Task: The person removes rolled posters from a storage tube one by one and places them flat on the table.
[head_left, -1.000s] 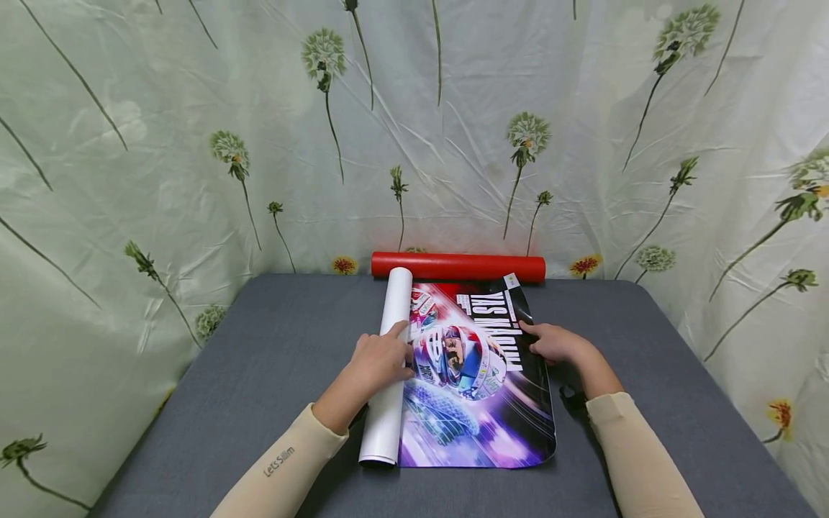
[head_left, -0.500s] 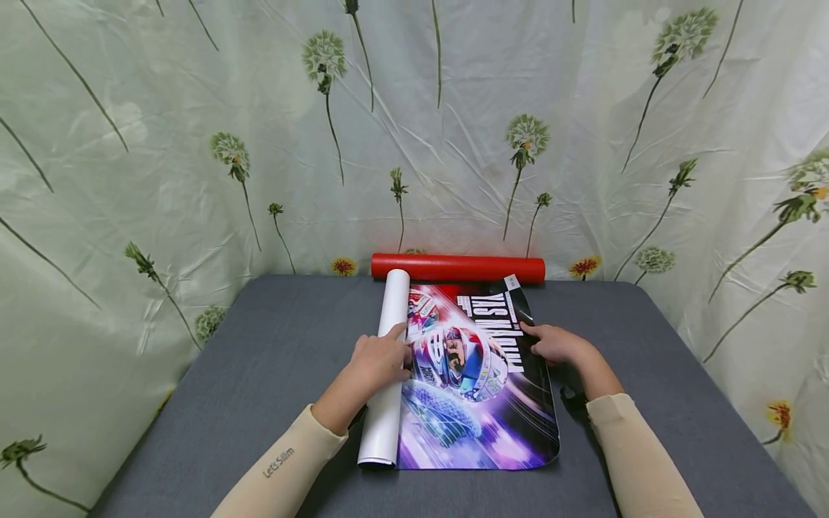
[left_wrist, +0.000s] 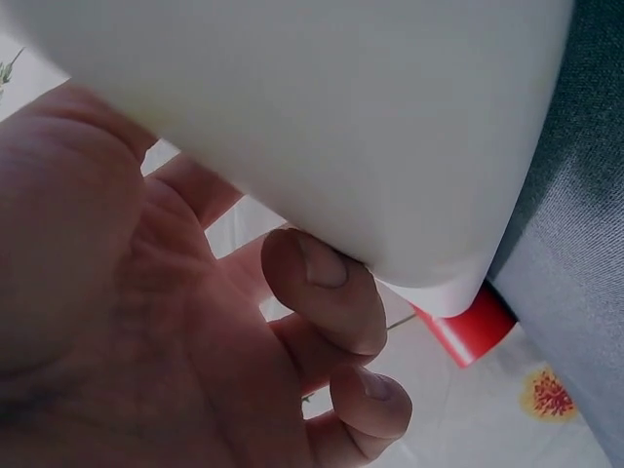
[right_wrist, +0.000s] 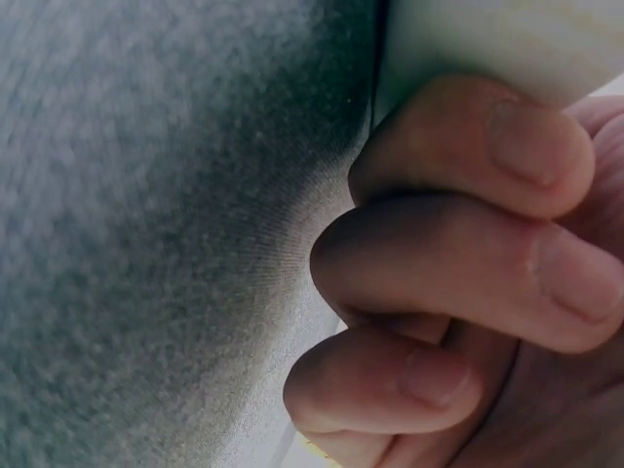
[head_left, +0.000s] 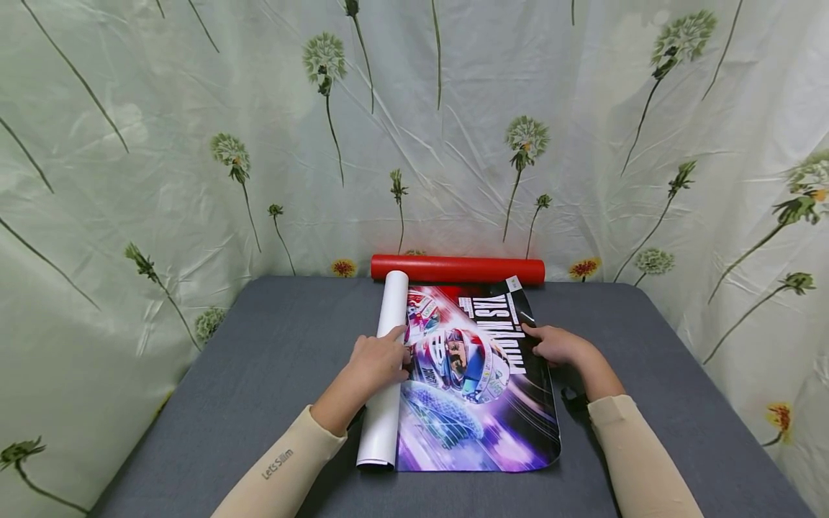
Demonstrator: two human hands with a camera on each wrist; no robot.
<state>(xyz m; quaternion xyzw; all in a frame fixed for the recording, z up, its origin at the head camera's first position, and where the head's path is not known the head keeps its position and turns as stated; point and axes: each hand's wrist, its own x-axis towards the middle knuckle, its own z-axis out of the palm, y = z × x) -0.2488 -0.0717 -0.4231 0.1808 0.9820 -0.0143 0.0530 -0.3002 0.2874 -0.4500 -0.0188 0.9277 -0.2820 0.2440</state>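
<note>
A glossy poster [head_left: 447,432] lies partly unrolled, showing a helmeted racer and white lettering. Its left part is still a white roll [head_left: 378,432]. Across that roll lies my left hand [head_left: 378,362], index finger stretched over it and the other fingers bent. In the left wrist view, bent fingers of the left hand [left_wrist: 224,283] touch the white roll [left_wrist: 370,127]. My right hand [head_left: 562,345] pinches the poster's right edge. The right wrist view has curled fingers of that hand [right_wrist: 458,263] under the poster's pale back [right_wrist: 497,44].
A red tube [head_left: 458,269] lies crosswise at the back of the grey table [head_left: 291,338], just beyond the poster's top. Behind stands a pale flowered curtain [head_left: 453,165]. A dark strap-like thing [head_left: 576,403] shows beside the right wrist.
The white roll and left hand have shifted very slightly left, and a little more of the print shows. The poster's right edge has moved slightly right; the right hand keeps its pinch.
</note>
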